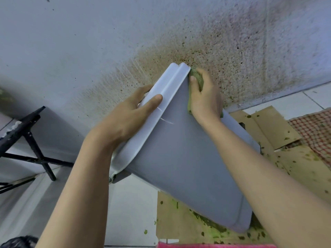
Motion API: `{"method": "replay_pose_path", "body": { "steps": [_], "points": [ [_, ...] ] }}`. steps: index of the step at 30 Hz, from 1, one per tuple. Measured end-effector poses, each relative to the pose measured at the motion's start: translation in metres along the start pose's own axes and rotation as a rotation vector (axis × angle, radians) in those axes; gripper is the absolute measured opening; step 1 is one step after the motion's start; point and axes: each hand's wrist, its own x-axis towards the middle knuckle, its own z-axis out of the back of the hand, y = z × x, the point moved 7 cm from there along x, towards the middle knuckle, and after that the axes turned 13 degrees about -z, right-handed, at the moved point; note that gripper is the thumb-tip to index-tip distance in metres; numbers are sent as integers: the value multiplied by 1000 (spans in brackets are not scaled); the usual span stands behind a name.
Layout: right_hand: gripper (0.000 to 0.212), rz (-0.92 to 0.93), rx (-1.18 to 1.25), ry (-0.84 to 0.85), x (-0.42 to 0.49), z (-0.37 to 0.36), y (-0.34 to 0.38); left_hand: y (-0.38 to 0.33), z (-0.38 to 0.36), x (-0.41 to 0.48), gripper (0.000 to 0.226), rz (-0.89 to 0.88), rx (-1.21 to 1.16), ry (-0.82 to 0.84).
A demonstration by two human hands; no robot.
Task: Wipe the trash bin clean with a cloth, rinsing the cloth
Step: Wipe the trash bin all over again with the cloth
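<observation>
A grey plastic trash bin (180,161) with a white lid is tilted over, its top end toward the wall. My left hand (132,111) grips the white lid rim, thumb lying across its top. My right hand (206,97) holds a green cloth (198,77) bunched in its fingers and presses it against the bin's upper side, just under the lid edge. Most of the cloth is hidden under that hand.
The wall (179,42) behind is spattered with brown-green stains. Flattened cardboard (295,163) with green smears lies under the bin. A checked red cloth (317,129) lies at right, a pink cloth (197,245) at the bottom edge, black table legs (35,144) at left.
</observation>
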Motion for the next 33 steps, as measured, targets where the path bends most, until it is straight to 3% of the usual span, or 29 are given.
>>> {"method": "replay_pose_path", "body": {
  "steps": [11, 16, 22, 33],
  "points": [
    [47, 358, -249, 77, -204, 14, -57, 2, 1, 2, 49, 72, 63, 7],
    [49, 294, -227, 144, -156, 4, -39, -2, -3, 2, 65, 65, 254, -37],
    [47, 133, -240, 131, -60, -17, -29, 6, 0, 5, 62, 68, 282, -70],
    [47, -63, -220, 113, -6, 20, -112, 18, 4, 7, 54, 70, 291, -79]
  ]
}}
